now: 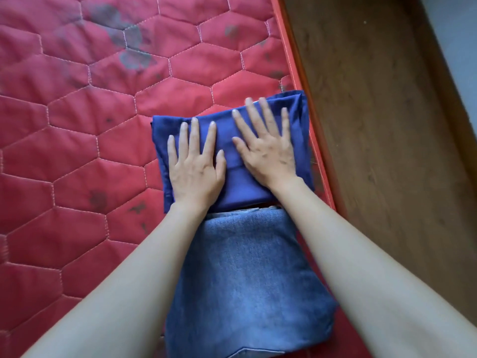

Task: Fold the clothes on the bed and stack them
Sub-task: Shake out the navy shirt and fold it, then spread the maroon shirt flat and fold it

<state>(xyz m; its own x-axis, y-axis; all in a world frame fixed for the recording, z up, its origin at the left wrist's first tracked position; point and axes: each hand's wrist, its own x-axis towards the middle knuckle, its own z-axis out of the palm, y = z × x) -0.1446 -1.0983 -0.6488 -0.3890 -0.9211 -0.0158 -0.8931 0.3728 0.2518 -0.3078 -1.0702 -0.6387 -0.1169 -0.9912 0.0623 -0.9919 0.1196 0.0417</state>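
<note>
A folded dark blue garment lies near the right edge of the red quilted mattress. My left hand presses flat on its left half with fingers spread and straight. My right hand presses flat on its right half, fingers also spread. Just in front of it, closer to me, lies a folded light blue denim garment, partly covered by my forearms. The two folded pieces lie side by side, nearly touching.
The mattress has a red piped edge running diagonally on the right. Beyond it is a brown wooden floor. Dark stains mark the mattress at the back. The mattress stretches far to the left.
</note>
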